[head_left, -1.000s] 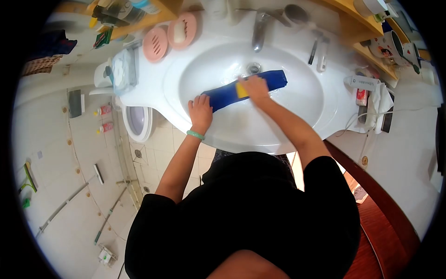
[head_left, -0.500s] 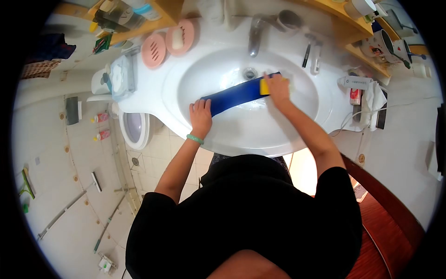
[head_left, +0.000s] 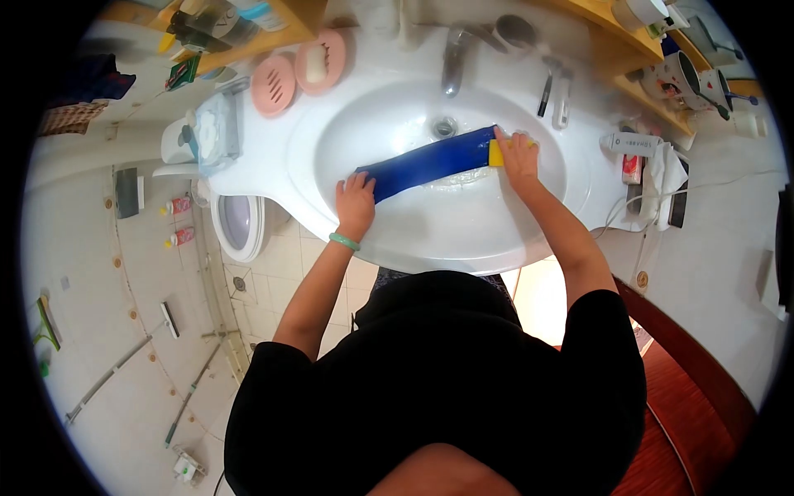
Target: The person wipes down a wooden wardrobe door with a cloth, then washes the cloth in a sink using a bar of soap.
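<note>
A long, flat, blue strip lies slantwise across the white sink basin, its surface wet and shiny. At its lower left end my left hand is closed over the edge, a green bangle on that wrist. My right hand grips a yellow sponge at the strip's right end, with the fingers covering most of it. Behind the strip shows the round drain, and the faucet rises at the back of the basin.
Two pink soap dishes sit on the back left counter, one carrying a bar of soap. A toilet stands to the left. Shelves with cups hang at the right, above a cable and small items.
My right hand has slid the sponge rightward along the blue strip to its far end. My left hand stays on the left end, almost unmoved.
</note>
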The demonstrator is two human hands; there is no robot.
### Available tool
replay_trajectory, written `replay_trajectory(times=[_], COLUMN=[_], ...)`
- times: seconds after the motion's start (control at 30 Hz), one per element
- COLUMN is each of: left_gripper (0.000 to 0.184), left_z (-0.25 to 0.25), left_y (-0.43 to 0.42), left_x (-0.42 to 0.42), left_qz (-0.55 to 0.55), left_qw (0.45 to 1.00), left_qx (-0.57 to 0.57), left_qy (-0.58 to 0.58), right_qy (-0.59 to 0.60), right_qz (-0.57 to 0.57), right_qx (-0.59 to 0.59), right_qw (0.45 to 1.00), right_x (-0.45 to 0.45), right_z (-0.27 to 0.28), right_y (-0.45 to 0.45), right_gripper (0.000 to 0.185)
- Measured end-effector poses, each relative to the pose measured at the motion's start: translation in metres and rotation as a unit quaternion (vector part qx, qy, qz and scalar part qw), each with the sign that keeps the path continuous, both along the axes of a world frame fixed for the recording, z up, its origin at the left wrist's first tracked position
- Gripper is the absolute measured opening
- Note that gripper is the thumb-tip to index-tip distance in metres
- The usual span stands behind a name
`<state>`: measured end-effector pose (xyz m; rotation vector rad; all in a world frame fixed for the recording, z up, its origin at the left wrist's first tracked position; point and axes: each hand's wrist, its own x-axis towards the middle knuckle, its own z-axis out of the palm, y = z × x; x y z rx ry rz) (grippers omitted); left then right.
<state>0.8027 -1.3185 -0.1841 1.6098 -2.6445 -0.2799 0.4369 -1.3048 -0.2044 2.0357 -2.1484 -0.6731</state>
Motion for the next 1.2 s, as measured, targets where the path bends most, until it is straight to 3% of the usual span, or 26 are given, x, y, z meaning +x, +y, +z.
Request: replay_trajectory(times=[0.07, 0.13, 0.23, 0.27, 0.3, 0.37, 0.4, 0.53, 0.67, 0.73, 0.8, 0.87, 0.97, 1.07, 1.13, 1.2], left_gripper=[0.029, 0.03, 0.035, 0.037, 0.039, 0.041, 0.042, 0.043, 0.046, 0.049, 0.048, 0.045, 0.04, 0.042, 0.047, 0.046], left_z=[-0.005, -0.007, -0.006, -0.007, -0.008, -0.006, -0.004, -0.003, -0.005, -0.007, -0.009, -0.011, -0.008, -0.01, -0.011, -0.006], left_y=[0.001, 0.001, 0.0, -0.001, -0.002, -0.002, -0.004, -0.002, -0.002, -0.003, -0.003, -0.003, -0.004, -0.004, -0.006, -0.007], left_x=[0.0, -0.001, -0.002, -0.001, -0.002, -0.002, -0.002, -0.001, 0.0, 0.002, 0.001, 0.001, -0.003, -0.003, -0.002, -0.003], left_qz=[0.008, 0.018, 0.007, 0.0, -0.007, -0.005, -0.004, -0.004, -0.006, -0.008, -0.009, -0.005, 0.008, 0.012, 0.01, 0.002], left_qw=[1.0, 1.0, 0.999, 1.0, 1.0, 1.0, 1.0, 1.0, 0.999, 0.999, 0.999, 1.0, 0.999, 0.999, 0.999, 0.999], left_qx=[0.001, 0.002, -0.022, -0.012, -0.002, 0.011, 0.022, 0.026, 0.023, 0.023, 0.031, 0.029, 0.035, 0.039, 0.038, 0.037], left_qy=[0.007, 0.012, 0.026, 0.015, 0.004, -0.007, -0.018, -0.015, -0.022, -0.038, -0.026, -0.006, 0.023, 0.012, -0.008, -0.018], right_qy=[0.029, 0.003, -0.131, -0.172, -0.171, -0.202, -0.182, -0.167, -0.082, 0.034, 0.067, -0.015, -0.148, -0.154, -0.2, -0.199], right_qz=[-0.005, -0.09, -0.024, -0.041, 0.029, 0.084, 0.089, -0.004, -0.067, -0.023, 0.009, -0.068, -0.035, 0.12, 0.076, -0.051], right_qx=[-0.005, 0.02, -0.054, 0.024, -0.046, -0.035, -0.068, 0.023, -0.012, -0.051, -0.075, -0.001, 0.01, -0.051, -0.036, 0.052], right_qw=[1.0, 0.996, 0.99, 0.984, 0.984, 0.975, 0.977, 0.986, 0.994, 0.998, 0.995, 0.998, 0.988, 0.979, 0.976, 0.977], right_x=[0.002, 0.022, 0.087, 0.115, 0.137, 0.172, 0.178, 0.127, 0.042, 0.017, 0.017, 0.039, 0.113, 0.167, 0.16, 0.13], right_z=[0.002, -0.002, -0.006, 0.004, -0.018, -0.035, -0.045, -0.022, -0.034, -0.024, -0.02, -0.02, -0.008, -0.025, -0.031, -0.016], right_y=[-0.006, -0.015, -0.027, -0.042, -0.04, -0.045, -0.045, -0.047, -0.04, -0.035, -0.033, -0.038, -0.04, -0.025, -0.018, -0.021], right_gripper=[0.063, 0.062, 0.047, 0.048, 0.049, 0.053, 0.055, 0.056, 0.058, 0.06, 0.058, 0.057, 0.048, 0.052, 0.052, 0.051])
